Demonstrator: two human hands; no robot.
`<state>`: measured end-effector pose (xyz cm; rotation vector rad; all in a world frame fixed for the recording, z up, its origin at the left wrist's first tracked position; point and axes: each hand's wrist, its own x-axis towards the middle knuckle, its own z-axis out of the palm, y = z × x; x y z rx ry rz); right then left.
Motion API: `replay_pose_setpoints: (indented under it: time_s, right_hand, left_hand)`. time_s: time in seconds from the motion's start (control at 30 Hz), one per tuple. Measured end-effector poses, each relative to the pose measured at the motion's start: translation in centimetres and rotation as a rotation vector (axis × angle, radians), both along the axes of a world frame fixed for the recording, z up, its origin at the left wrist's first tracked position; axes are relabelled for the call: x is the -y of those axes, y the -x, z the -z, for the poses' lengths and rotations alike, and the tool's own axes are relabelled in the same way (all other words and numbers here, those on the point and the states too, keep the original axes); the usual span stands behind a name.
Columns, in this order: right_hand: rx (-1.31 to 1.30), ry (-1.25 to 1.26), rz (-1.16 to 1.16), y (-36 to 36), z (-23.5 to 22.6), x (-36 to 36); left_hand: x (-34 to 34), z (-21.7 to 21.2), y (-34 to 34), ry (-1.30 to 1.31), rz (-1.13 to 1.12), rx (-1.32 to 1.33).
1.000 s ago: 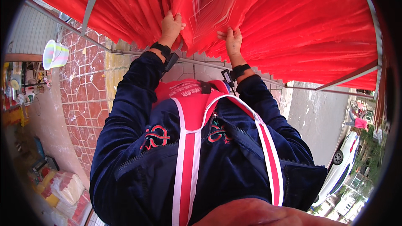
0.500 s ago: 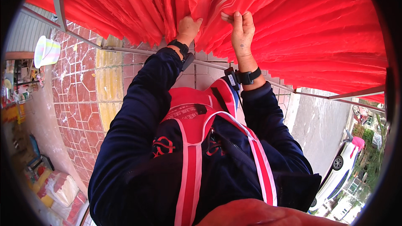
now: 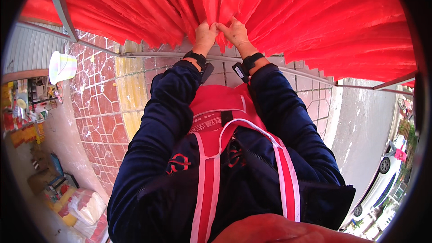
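A red pleated sheet (image 3: 306,22) spreads across the top of the view in many long folds with ragged lower edges; I cannot tell whether it is cloth or plastic. My left hand (image 3: 205,36) is closed on a fold near the middle, its fingertips partly hidden by the folds. Right beside it, my right hand (image 3: 235,32) pinches the same gathered part, thumb toward the left hand. The hands almost touch. Below them, a grey metal bar (image 3: 150,55) runs across under the sheet's edge.
A curved metal post (image 3: 61,2) rises at the upper left. Beyond it a pale striped bucket (image 3: 62,67) stands near the red paving (image 3: 96,103). Wrapped bundles (image 3: 87,207) lie at the lower left. A white car (image 3: 382,182) is at the right, past a grey road strip (image 3: 355,121).
My right hand has moved left, bringing its pinched fold against the left hand. The view has shifted slightly, so the bucket and car sit further right and lower.
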<state>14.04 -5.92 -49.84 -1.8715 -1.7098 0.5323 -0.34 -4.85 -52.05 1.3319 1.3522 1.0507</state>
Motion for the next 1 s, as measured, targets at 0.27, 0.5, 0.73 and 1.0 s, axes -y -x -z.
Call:
replay_pose_setpoints:
  time_s: [0.27,0.5,0.73,1.0]
  right_hand:
    - [-1.134,0.071,0.284,-1.5,2.7,1.0]
    - [-1.227,-0.002,0.227,-2.1,4.3,1.5]
    - [-1.258,-0.174,0.395,-5.9,4.4,2.8]
    - [-1.148,-0.486,0.588,-12.6,4.3,4.7]
  left_hand:
    - [1.5,0.6,2.1,0.018,-0.116,0.147]
    - [1.8,-0.3,5.3,0.027,-0.153,0.084]
    - [1.5,-0.7,11.1,-0.008,-0.322,0.042]
    - [1.0,-2.2,17.3,-0.049,-0.565,0.019]
